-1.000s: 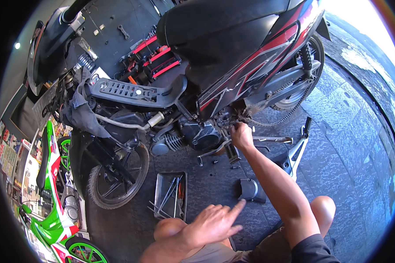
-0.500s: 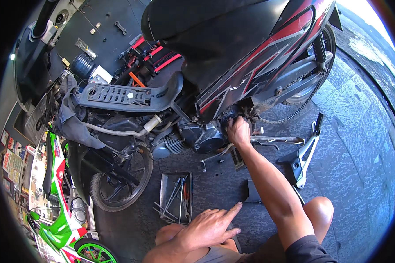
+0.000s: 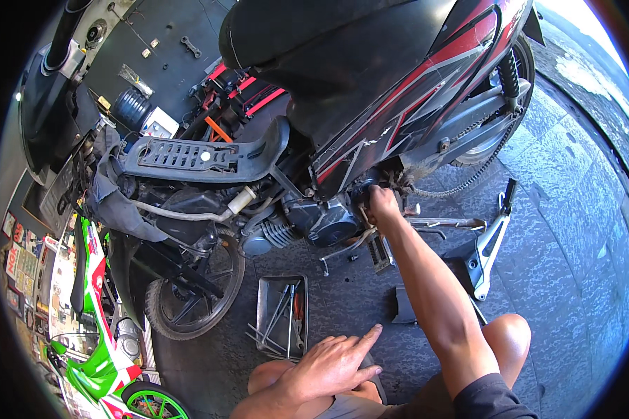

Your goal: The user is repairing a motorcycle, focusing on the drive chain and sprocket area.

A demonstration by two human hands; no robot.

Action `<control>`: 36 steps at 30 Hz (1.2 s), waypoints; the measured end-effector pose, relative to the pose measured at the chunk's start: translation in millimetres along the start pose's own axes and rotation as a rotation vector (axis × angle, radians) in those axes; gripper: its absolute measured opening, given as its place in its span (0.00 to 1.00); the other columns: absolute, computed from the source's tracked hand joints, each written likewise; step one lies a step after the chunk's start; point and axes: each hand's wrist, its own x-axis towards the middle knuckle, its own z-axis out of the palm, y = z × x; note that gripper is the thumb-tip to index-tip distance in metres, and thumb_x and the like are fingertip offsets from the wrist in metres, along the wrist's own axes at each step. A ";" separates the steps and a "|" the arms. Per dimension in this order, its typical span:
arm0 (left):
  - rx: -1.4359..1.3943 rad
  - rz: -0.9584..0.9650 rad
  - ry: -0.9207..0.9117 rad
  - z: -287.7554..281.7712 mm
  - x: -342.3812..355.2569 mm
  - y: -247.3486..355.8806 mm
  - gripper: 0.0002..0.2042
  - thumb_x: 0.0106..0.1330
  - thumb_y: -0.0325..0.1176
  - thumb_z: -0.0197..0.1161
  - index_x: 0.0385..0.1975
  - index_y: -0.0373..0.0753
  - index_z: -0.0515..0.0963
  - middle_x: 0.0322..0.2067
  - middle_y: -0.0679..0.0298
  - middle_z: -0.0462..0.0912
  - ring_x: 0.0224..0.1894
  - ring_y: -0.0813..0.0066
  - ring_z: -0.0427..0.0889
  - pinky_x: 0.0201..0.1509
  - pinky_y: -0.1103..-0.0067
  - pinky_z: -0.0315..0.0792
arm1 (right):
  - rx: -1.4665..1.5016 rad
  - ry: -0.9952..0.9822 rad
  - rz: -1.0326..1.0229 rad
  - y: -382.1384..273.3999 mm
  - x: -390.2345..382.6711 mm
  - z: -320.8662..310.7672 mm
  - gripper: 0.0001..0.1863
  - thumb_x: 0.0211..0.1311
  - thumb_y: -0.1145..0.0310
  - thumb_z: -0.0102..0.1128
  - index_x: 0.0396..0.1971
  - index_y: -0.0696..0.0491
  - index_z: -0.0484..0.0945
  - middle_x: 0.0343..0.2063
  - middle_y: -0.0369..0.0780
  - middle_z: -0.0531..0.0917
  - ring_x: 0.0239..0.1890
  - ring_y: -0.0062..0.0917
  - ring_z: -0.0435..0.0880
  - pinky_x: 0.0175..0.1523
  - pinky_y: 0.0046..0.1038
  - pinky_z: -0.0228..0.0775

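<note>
A motorcycle with a black and red body panel (image 3: 398, 105) stands before me. My right hand (image 3: 382, 205) reaches to the rear of its engine (image 3: 328, 220), near the chain (image 3: 461, 188). Those fingers are curled in against the dark parts there; what they hold, if anything, is hidden. Nearer to me, my left hand (image 3: 339, 363) hovers above my knee with its index finger stretched out and its thumb apart, holding nothing. Left of centre on the floor lies a metal tray (image 3: 264, 297) with T-handle wrenches (image 3: 289, 321) and a red-handled tool (image 3: 298, 307) in it.
A silver and black bracket (image 3: 483, 255) lies on the floor right of my right forearm. A dark curved piece (image 3: 404, 306) is beside that forearm. The kickstand bar (image 3: 447, 223) sticks out beside my wrist. A green and white motorcycle (image 3: 94, 363) stands at the lower left.
My right hand has turned a little at the engine, its fingers now deeper out of sight. My left hand stays almost where it was. The view has shifted slightly.
</note>
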 end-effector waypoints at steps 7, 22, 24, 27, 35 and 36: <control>0.003 0.007 0.006 -3.1 0.6 3.8 0.38 0.69 0.49 0.63 0.71 0.29 0.59 0.34 0.44 0.83 0.40 0.50 0.85 0.51 0.61 0.76 | -0.207 0.170 -0.322 10.8 -7.5 7.9 0.16 0.70 0.59 0.51 0.31 0.58 0.75 0.19 0.48 0.78 0.22 0.41 0.80 0.28 0.42 0.71; -0.031 -0.049 -0.027 -4.4 4.5 2.8 0.38 0.68 0.47 0.62 0.72 0.32 0.59 0.36 0.40 0.83 0.41 0.46 0.84 0.49 0.60 0.76 | -0.036 0.106 0.004 -7.8 -21.7 5.9 0.26 0.71 0.52 0.52 0.37 0.66 0.82 0.37 0.63 0.84 0.46 0.59 0.83 0.54 0.48 0.74; -0.027 -0.066 -0.048 -4.0 4.3 2.4 0.37 0.68 0.46 0.63 0.72 0.31 0.59 0.36 0.40 0.83 0.41 0.46 0.84 0.48 0.60 0.77 | -0.472 0.365 -0.288 -4.5 -23.5 10.3 0.23 0.69 0.55 0.56 0.35 0.65 0.81 0.36 0.60 0.85 0.45 0.57 0.84 0.54 0.47 0.75; -0.034 -0.046 -0.030 -3.4 4.1 1.9 0.37 0.68 0.46 0.63 0.71 0.32 0.59 0.36 0.41 0.83 0.41 0.47 0.84 0.48 0.60 0.77 | -0.505 0.412 -0.390 -2.6 -30.7 12.7 0.21 0.66 0.57 0.60 0.38 0.64 0.80 0.39 0.59 0.85 0.48 0.56 0.83 0.56 0.46 0.74; -0.015 -0.052 -0.023 -4.3 5.9 4.2 0.37 0.68 0.46 0.62 0.71 0.32 0.60 0.35 0.41 0.83 0.39 0.46 0.84 0.47 0.60 0.77 | -0.385 0.356 -0.322 -9.7 -37.5 6.9 0.26 0.67 0.55 0.58 0.41 0.69 0.81 0.43 0.65 0.82 0.53 0.57 0.81 0.60 0.45 0.70; -0.016 -0.056 -0.028 -4.6 6.3 4.5 0.37 0.68 0.46 0.63 0.71 0.32 0.60 0.35 0.42 0.83 0.39 0.46 0.84 0.47 0.60 0.77 | -0.361 0.322 -0.220 -11.0 -33.9 5.1 0.28 0.68 0.53 0.55 0.42 0.69 0.81 0.43 0.66 0.82 0.54 0.58 0.80 0.61 0.46 0.71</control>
